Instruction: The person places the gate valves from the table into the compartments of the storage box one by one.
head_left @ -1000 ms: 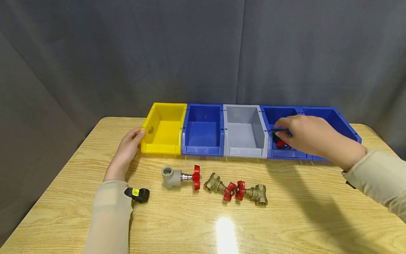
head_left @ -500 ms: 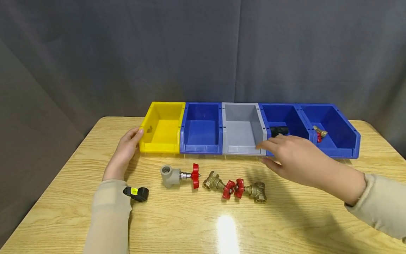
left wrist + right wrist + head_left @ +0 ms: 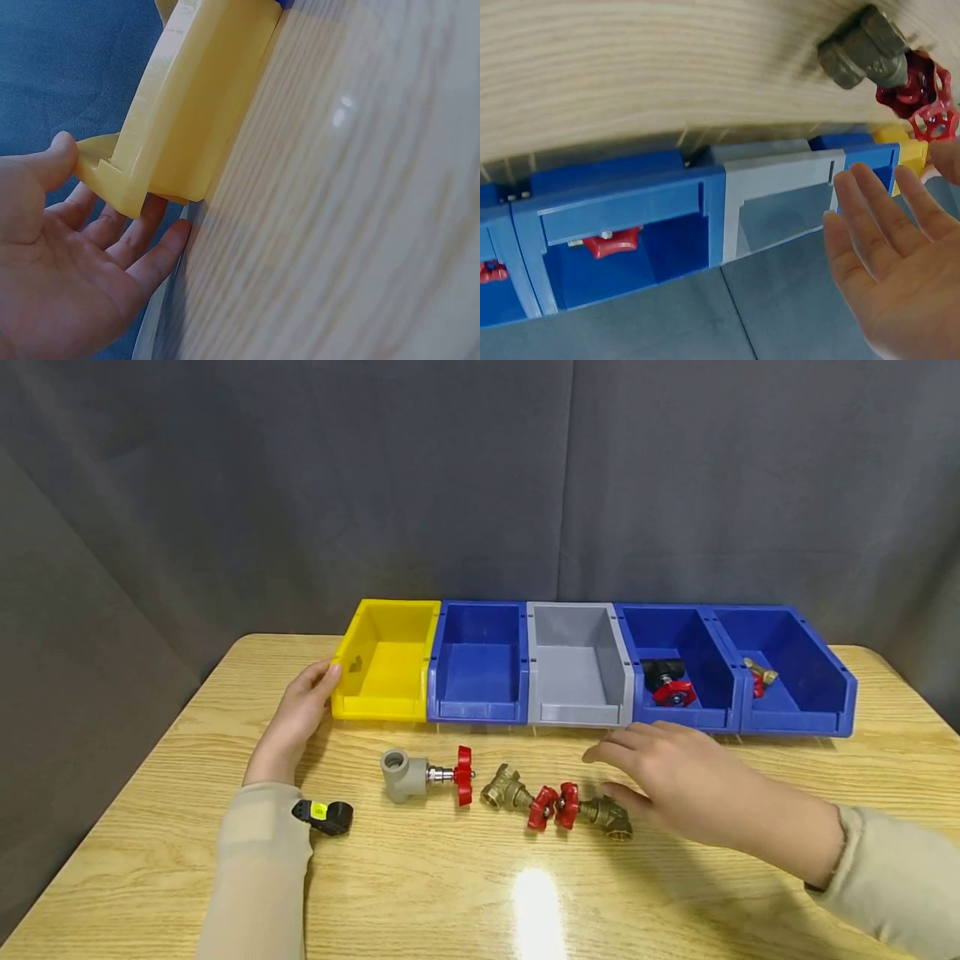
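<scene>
- Left hand (image 3: 297, 717) grips the yellow storage bin (image 3: 381, 707) by its 9 o'clock side, apparently steadying it.
- Right hand (image 3: 678, 781), released, hovers; at its 8 o'clock, a brass gate valve (image 3: 609, 817) lies sideways on the counter (image 3: 420, 893), presumably for stability.

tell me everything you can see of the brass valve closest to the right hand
The brass valve lies on the wood-grain table, in front of the bins. Its dull golden, metallic-looking body has a round opening at the near end. A narrower neck leads leftward to its red handwheel, close to the other valve's wheel; whether they touch is unclear. The right hand hovers nearby, its thumb hiding part of the body in the head view, but the right wrist view shows no grip on it.
</scene>
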Demonstrator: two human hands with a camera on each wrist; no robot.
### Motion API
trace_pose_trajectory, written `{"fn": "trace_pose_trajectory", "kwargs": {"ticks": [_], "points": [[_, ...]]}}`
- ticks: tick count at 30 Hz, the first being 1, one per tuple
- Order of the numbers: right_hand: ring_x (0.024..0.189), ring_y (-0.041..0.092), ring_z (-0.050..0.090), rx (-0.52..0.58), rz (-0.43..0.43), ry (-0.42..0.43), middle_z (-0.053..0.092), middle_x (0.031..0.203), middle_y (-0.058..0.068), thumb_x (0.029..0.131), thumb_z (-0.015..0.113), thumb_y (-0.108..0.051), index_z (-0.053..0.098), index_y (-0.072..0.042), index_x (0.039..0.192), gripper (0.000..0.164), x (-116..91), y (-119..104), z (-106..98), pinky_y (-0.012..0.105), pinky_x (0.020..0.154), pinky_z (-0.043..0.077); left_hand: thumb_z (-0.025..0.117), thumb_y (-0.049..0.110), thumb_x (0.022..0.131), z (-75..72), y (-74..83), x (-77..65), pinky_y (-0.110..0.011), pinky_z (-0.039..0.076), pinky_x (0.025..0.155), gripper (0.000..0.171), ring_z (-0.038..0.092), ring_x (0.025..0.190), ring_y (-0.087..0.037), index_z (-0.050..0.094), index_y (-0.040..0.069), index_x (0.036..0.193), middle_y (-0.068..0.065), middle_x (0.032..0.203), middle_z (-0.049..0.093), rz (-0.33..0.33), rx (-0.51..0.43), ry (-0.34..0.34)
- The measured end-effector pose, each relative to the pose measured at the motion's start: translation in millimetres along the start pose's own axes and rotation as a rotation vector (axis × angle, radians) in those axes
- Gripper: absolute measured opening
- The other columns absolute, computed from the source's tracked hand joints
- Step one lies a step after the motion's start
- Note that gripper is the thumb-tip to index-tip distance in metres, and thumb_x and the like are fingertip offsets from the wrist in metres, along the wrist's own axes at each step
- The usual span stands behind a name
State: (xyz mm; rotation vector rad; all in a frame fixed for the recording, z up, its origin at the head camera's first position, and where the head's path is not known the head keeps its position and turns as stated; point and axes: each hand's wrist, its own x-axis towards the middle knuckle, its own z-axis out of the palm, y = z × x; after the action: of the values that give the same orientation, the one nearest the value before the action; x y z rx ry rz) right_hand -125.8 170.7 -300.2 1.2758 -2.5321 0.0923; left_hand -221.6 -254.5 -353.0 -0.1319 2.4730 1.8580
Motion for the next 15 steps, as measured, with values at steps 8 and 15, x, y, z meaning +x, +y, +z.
{"fn": "trace_pose_trajectory", "kwargs": {"ticks": [8,15], "points": [[0.089,0.018,0.068,0.04,-0.031,-0.04,0.071,0.098,-0.001,0.08,0.081,-0.016,0.071,-0.01,0.107,0.03,-4.8,-1.4,16.0,0.042,0.081,0.058,0.035,0.045,0.106,0.4,1.4,-1.0,-0.043,0.029,0.115,0.066,0.038,0.134,-0.031,0.025,0.003,0.156,-0.019,0.152,0.035,0.001,-0.009,-0.004],[0.091,0.019,0.068,0.048,-0.017,-0.105,0.07,0.097,-0.003,0.083,0.08,-0.025,0.072,-0.012,0.106,0.028,-8.5,-4.8,25.3,0.042,0.081,0.057,0.035,0.045,0.106,-0.4,-0.5,0.6,-0.043,0.029,0.115,0.065,0.037,0.134,-0.03,0.026,0.003,0.155,-0.019,0.152,0.035,0.002,-0.012,-0.002]]}}
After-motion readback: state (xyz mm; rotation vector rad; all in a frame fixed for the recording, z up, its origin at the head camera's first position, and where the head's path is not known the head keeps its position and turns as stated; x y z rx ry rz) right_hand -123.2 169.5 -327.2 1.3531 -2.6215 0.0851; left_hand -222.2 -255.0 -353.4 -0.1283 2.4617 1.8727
